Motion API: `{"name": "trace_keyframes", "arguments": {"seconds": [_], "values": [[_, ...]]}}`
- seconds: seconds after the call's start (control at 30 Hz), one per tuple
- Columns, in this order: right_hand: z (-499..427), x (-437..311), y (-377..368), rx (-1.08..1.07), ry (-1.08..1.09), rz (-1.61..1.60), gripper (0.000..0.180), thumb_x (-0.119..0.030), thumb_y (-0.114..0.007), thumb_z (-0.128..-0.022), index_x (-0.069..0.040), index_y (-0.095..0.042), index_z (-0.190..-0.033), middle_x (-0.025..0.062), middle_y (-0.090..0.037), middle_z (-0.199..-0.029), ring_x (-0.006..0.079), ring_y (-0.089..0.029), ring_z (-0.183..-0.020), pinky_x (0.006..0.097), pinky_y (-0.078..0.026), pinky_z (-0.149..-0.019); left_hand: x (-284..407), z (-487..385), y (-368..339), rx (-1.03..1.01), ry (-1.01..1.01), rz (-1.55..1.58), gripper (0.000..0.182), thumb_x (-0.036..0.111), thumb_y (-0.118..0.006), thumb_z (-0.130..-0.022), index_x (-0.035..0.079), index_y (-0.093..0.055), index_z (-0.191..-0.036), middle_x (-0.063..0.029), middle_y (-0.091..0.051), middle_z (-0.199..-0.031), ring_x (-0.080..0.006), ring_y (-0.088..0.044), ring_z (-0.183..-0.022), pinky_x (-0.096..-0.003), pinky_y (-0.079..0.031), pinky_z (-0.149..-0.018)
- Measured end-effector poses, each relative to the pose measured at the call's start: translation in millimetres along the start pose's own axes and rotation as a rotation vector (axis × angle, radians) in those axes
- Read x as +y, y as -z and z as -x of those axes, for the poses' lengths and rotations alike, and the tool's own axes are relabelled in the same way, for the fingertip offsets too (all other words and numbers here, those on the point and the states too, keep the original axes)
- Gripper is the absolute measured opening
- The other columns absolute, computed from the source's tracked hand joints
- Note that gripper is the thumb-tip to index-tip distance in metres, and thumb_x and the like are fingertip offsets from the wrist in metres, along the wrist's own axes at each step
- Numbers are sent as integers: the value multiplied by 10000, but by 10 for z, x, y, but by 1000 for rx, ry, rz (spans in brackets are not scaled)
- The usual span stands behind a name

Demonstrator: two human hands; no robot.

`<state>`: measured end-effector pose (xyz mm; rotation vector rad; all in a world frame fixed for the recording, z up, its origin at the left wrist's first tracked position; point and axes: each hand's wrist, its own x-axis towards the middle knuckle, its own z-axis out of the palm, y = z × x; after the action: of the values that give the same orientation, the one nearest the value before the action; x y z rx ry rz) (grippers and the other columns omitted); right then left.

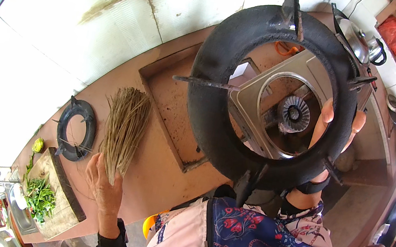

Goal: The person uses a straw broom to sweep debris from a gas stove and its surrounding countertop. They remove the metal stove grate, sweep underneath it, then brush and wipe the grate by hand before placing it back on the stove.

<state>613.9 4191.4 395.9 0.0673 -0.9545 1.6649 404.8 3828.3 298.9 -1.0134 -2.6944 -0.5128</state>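
Note:
My right hand (pixel 335 122) grips the lower right side of a large black cast-iron pan support ring (pixel 204 112) with prongs, held up close to the camera. Through its opening shows a gas stove top (pixel 311 66) with a round hole and a ribbed burner (pixel 294 113). My left hand (pixel 104 186) is at the narrow lower end of a bundle of dry straw-like bristles (pixel 124 126), its fingers around that end. A smaller black ring support (pixel 91 126) lies flat on the brown counter, left of the bristles. Stray bristles lie across it.
A recessed, dirt-specked tray area (pixel 173 107) with a raised edge sits in the counter. At lower left, green leaves (pixel 40 197) lie on a wooden board (pixel 65 213) beside a metal sink (pixel 18 207). A lidded metal pot (pixel 352 37) stands at upper right, near shelves with jars.

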Motion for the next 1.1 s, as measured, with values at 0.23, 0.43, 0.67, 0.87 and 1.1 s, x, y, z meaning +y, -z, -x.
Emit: {"name": "trace_keyframes", "arguments": {"seconds": [0.23,0.43,0.67,0.87,1.1], "values": [[76,-9,-142,-42,-149,-99,389,-391,-524,-799,-4,-546,-828,154,-552,-733,208,-506,-583,284,-421,-529,629,-516,138,-356,148,1149,447,82,-530,-787,-5,-421,-1211,-118,-508,-1116,-227,-531,-957,-335,-435,-822],[177,181,-262,-4,-119,217,377,-383,-537,-774,-7,-564,-775,206,-559,-770,226,-534,-611,283,-449,-530,1306,-811,-43,-663,269,1966,416,151,-444,-874,-6,-349,-1248,-109,-522,-1092,-188,-551,-931,-311,-455,-793],[381,257,-246,-116,-302,195,105,-122,-544,-629,-27,-543,-675,268,-558,-841,274,-564,-673,297,-472,-578,1513,-870,-295,-341,570,1980,296,123,-510,-844,31,-462,-1121,-17,-576,-904,-76,-543,-717,-174,-443,-601],[312,214,-146,-131,-523,141,106,-93,-604,-544,-26,-532,-503,301,-559,-894,331,-598,-744,339,-514,-615,1409,-982,-309,-248,502,1998,288,84,-527,-838,49,-466,-1118,-43,-574,-900,-107,-563,-765,-214,-467,-649],[353,100,-16,-313,-398,172,253,-131,-671,-588,-95,-485,-421,260,-555,-977,402,-593,-844,407,-531,-634,1339,-1006,-151,-161,253,2005,356,71,-550,-832,36,-422,-1163,-113,-579,-945,-146,-576,-807,-249,-493,-682]]}}
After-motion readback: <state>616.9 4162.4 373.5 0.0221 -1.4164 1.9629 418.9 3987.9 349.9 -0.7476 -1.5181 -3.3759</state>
